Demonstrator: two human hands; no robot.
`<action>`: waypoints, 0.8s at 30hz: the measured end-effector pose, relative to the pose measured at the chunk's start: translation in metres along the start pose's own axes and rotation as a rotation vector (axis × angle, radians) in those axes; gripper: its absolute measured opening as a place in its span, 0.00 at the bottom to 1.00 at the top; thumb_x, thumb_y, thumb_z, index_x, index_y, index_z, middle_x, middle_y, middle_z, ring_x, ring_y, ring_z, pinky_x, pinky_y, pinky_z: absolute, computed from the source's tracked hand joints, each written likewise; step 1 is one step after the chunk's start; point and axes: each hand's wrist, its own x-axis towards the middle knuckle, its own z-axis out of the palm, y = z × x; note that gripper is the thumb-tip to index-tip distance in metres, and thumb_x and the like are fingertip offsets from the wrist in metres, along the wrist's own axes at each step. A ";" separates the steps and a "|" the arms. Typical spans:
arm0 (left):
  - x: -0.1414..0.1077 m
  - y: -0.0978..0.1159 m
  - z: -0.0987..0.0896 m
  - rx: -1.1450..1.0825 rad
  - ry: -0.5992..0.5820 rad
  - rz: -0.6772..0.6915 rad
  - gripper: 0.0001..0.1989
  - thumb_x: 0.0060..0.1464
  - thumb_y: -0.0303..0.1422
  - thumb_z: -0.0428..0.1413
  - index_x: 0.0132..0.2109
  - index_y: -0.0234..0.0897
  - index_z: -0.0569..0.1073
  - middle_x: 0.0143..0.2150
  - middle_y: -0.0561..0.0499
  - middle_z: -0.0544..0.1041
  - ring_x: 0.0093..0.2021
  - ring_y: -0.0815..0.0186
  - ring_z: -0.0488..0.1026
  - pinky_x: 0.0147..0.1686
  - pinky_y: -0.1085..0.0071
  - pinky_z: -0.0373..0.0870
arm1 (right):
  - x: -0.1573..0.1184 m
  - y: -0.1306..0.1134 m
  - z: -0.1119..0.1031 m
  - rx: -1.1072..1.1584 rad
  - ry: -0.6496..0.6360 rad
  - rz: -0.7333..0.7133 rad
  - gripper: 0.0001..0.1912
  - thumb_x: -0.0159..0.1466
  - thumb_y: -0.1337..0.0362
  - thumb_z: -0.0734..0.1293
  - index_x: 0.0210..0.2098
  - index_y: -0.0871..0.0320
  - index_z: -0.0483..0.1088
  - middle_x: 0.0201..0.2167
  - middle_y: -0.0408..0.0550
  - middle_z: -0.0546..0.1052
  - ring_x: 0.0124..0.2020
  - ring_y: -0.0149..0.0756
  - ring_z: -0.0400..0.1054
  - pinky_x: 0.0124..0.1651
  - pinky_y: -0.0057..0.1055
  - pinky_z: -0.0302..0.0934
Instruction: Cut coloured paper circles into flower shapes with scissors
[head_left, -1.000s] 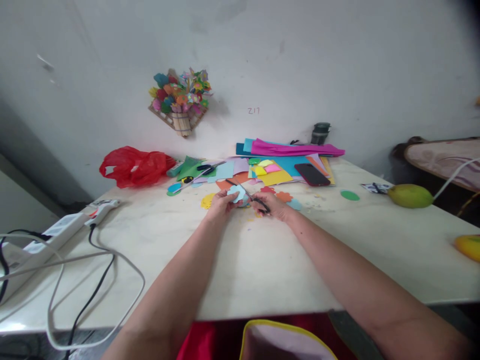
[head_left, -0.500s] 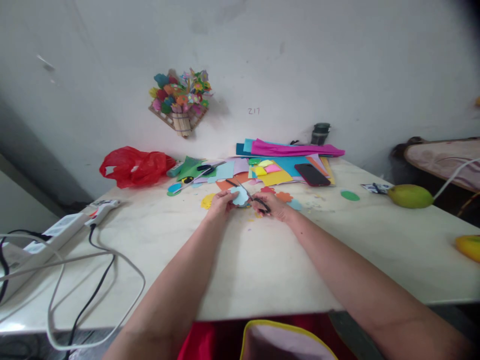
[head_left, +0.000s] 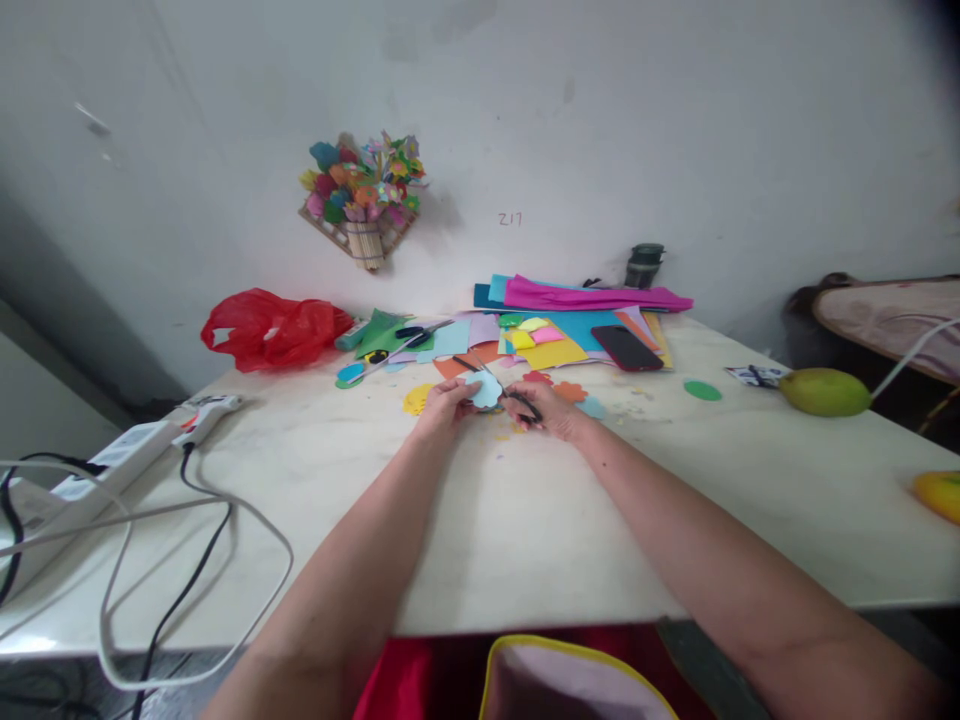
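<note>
Between the fingers of my left hand is a light blue scalloped paper piece, held just above the table. My right hand is closed round the handles of black-handled scissors, whose blades reach up and left beside the blue piece's edge. Near my left hand lies a yellow paper shape. Beyond my right hand are an orange scalloped paper and a red one. Small paper scraps lie around both hands.
Coloured sheets, a phone and other scissors lie toward the wall. A red plastic bag and a power strip with cables are at left. A green oval and a green-yellow fruit are at right.
The blue paper piece has turned slightly in my left hand against the scissors. The whole view has shifted a little; both hands keep their hold.
</note>
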 end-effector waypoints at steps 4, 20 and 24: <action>-0.001 0.001 0.001 0.008 -0.007 -0.007 0.10 0.33 0.27 0.66 0.25 0.29 0.73 0.23 0.48 0.74 0.23 0.69 0.69 0.26 0.71 0.68 | -0.002 -0.005 0.004 0.009 0.013 0.013 0.14 0.46 0.59 0.71 0.25 0.61 0.65 0.13 0.35 0.62 0.12 0.22 0.54 0.12 0.22 0.45; 0.001 -0.001 -0.001 0.004 -0.006 0.000 0.12 0.33 0.28 0.66 0.21 0.32 0.69 0.21 0.50 0.72 0.24 0.68 0.69 0.26 0.70 0.67 | 0.006 0.008 -0.001 -0.002 0.037 0.010 0.08 0.49 0.68 0.66 0.30 0.62 0.66 0.13 0.36 0.63 0.12 0.23 0.55 0.15 0.23 0.50; 0.001 -0.001 -0.001 -0.001 -0.007 0.013 0.12 0.33 0.29 0.67 0.21 0.32 0.69 0.21 0.50 0.73 0.24 0.68 0.70 0.25 0.71 0.68 | 0.006 0.008 -0.001 0.005 0.018 0.017 0.08 0.49 0.67 0.66 0.30 0.62 0.66 0.13 0.37 0.64 0.12 0.23 0.56 0.15 0.22 0.49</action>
